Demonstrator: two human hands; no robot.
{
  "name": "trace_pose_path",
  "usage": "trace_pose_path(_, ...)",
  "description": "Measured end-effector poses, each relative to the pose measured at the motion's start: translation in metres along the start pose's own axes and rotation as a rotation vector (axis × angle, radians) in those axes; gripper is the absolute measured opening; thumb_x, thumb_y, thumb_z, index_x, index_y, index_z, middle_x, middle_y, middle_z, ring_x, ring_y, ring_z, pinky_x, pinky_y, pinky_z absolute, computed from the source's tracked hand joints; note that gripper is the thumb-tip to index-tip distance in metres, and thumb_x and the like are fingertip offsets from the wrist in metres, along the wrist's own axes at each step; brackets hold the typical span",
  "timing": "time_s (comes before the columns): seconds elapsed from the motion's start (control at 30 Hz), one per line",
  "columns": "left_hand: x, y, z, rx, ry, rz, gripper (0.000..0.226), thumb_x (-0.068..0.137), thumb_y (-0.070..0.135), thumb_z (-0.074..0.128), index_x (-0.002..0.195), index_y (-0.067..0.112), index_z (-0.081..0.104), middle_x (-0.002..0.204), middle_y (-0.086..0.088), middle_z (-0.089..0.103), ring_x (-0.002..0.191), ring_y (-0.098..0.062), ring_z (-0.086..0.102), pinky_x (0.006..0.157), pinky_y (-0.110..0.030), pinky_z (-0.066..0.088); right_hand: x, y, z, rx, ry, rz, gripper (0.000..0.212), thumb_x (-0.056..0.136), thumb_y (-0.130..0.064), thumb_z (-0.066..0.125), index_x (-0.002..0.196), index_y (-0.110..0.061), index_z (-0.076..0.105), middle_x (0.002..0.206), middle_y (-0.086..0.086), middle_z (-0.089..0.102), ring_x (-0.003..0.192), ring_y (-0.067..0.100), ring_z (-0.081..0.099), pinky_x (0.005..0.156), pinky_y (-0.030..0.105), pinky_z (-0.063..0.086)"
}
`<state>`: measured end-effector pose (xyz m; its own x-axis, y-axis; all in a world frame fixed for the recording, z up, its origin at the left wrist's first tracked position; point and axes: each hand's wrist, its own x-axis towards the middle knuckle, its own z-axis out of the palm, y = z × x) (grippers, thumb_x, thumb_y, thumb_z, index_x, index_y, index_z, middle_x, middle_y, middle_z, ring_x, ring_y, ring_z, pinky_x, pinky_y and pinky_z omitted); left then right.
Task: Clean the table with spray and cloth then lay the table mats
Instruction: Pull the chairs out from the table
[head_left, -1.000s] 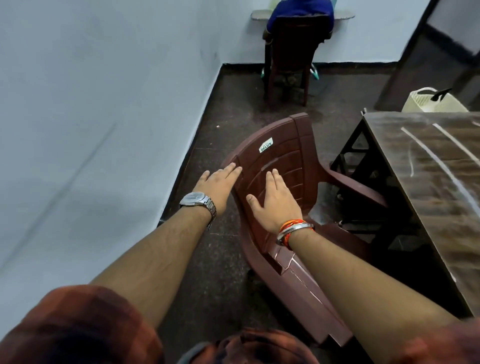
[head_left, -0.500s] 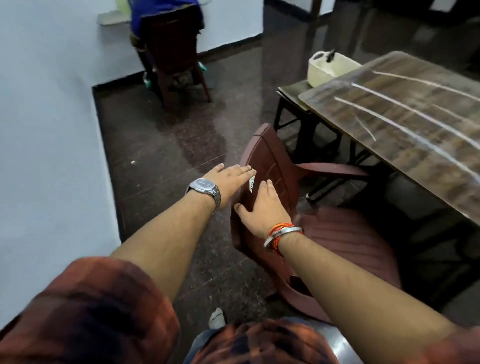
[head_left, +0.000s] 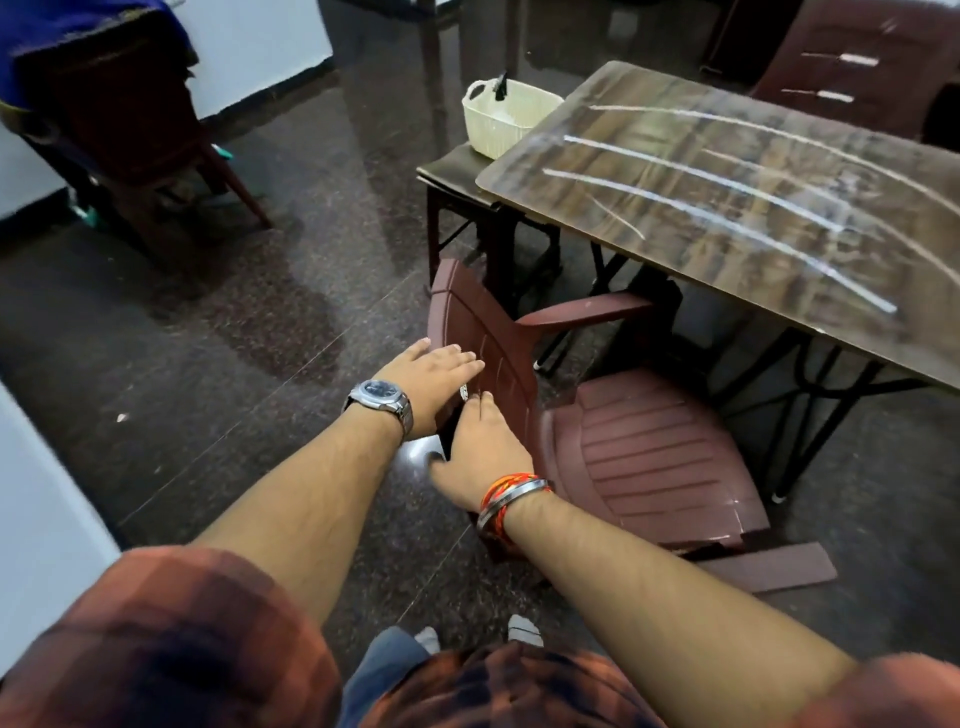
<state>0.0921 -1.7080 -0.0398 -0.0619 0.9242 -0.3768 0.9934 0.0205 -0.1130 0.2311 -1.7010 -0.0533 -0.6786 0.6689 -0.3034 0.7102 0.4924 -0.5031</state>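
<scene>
**Desk:** What's the biggest thing in your feed?

**Me:** The table (head_left: 727, 218), out at two o'clock. It has a glossy wood-grain top with long pale streaks across it. I'd judge it stiff and slick, so a cloth should glide and spray may run. There's nothing to lift, just wipe flat.

**Desk:** And the seat?

**Me:** The brown plastic chair (head_left: 649, 457) is dead centre, with its seat pointing toward three o'clock and its front close to the table's legs. It looks light and a bit springy, and I reckon it'll skate on that polished floor (head_left: 208, 338). I'd take it by the backrest's top rim or the armrest, not the flat panel.

**Desk:** Supplies?

**Me:** There's a cream basket (head_left: 506, 124) at twelve, on a low stand (head_left: 449, 169) just beside the table's end. Something dark pokes out of it — I cannot tell if it's the spray. No cloth or mats in view.

**Desk:** Hands?

**Me:** The left hand (head_left: 431, 382) lies flat on the backrest's rear, fingers straight. The right hand (head_left: 480, 449) rests just below it with its fingers extended against the panel and its thumb spread — neither one grips.
</scene>
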Motion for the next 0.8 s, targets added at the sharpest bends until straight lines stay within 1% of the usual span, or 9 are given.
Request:
trace_pose_path(0.1,0.013,-0.01,0.002,0.139,0.014,0.138,0.067,0.088,0.035,0.056,0.152,0.02,0.038,0.154,-0.001,0.044,0.148,-0.021,0.031,0.125,-0.04,0.01,0.0,-0.008,0.007,-0.053,0.016,0.103,0.086,0.08,-0.037,0.059,0.145,0.002,0.019,0.153,0.02,0.023,0.139,0.031,0.03,0.11,0.044,0.033)
trace_pose_path(0.2,0.025,-0.019,-0.002,0.195,0.086,0.282,0.054,0.074,0.043,0.054,0.121,0.019,0.063,0.126,-0.001,0.063,0.128,-0.022,0.053,0.123,-0.039,0.017,0.004,-0.02,0.014,-0.115,0.077,0.271,0.079,0.082,-0.036,0.058,0.141,0.003,0.024,0.138,0.018,0.044,0.122,0.033,0.05,0.095,0.043,0.043)
trace_pose_path(0.3,0.033,-0.025,0.004,0.177,0.146,0.339,0.051,0.067,0.048,0.049,0.105,0.02,0.068,0.114,0.0,0.069,0.116,-0.022,0.06,0.119,-0.038,0.026,0.002,-0.028,0.019,-0.144,0.203,0.305,0.044,0.087,-0.024,0.049,0.126,-0.003,0.042,0.119,0.01,0.058,0.105,0.03,0.06,0.078,0.038,0.049)
trace_pose_path(0.43,0.042,-0.025,0.001,0.189,0.19,0.362,0.036,0.067,0.046,0.052,0.087,0.021,0.069,0.094,0.001,0.072,0.095,-0.023,0.064,0.098,-0.035,0.042,0.003,-0.024,0.012,-0.267,0.275,0.229,0.029,0.087,-0.016,0.044,0.114,-0.007,0.049,0.109,0.007,0.064,0.095,0.032,0.065,0.07,0.036,0.046)
trace_pose_path(0.53,0.042,-0.011,-0.011,0.234,0.19,0.417,0.033,0.071,0.045,0.052,0.085,0.021,0.07,0.09,0.0,0.072,0.091,-0.024,0.064,0.089,-0.034,0.044,-0.006,-0.01,0.002,-0.318,0.25,0.204,0.026,0.087,-0.018,0.045,0.112,-0.01,0.05,0.108,0.008,0.064,0.094,0.035,0.065,0.065,0.035,0.037)
trace_pose_path(0.6,0.038,0.006,-0.014,0.235,0.191,0.451,0.041,0.073,0.047,0.048,0.087,0.017,0.072,0.091,-0.002,0.073,0.092,-0.026,0.064,0.086,-0.035,0.043,-0.018,0.008,-0.003,-0.353,0.273,0.171,0.025,0.084,-0.02,0.048,0.108,-0.012,0.052,0.103,0.007,0.066,0.09,0.035,0.066,0.062,0.034,0.033)
trace_pose_path(0.67,0.036,0.029,-0.014,0.219,0.179,0.476,0.042,0.078,0.049,0.051,0.091,0.016,0.074,0.094,-0.005,0.074,0.095,-0.028,0.063,0.083,-0.034,0.041,-0.037,0.026,-0.008,-0.384,0.316,0.118,0.02,0.076,-0.02,0.055,0.095,-0.013,0.057,0.087,0.005,0.069,0.072,0.033,0.068,0.053,0.032,0.037)
trace_pose_path(0.73,0.035,0.054,-0.017,0.183,0.186,0.47,0.037,0.081,0.047,0.059,0.092,0.015,0.074,0.096,-0.007,0.074,0.096,-0.029,0.064,0.08,-0.035,0.04,-0.055,0.048,-0.015,-0.465,0.319,0.101,0.016,0.066,-0.023,0.053,0.08,-0.015,0.057,0.067,0.002,0.066,0.052,0.028,0.065,0.039,0.029,0.039)
trace_pose_path(0.8,0.03,0.083,-0.023,0.131,0.183,0.468,0.033,0.081,0.042,0.062,0.095,0.015,0.074,0.099,-0.008,0.074,0.099,-0.031,0.065,0.08,-0.035,0.041,-0.076,0.079,-0.021,-0.53,0.289,0.099,0.022,0.066,-0.027,0.044,0.081,-0.016,0.056,0.065,-0.002,0.064,0.049,0.024,0.064,0.036,0.026,0.039)
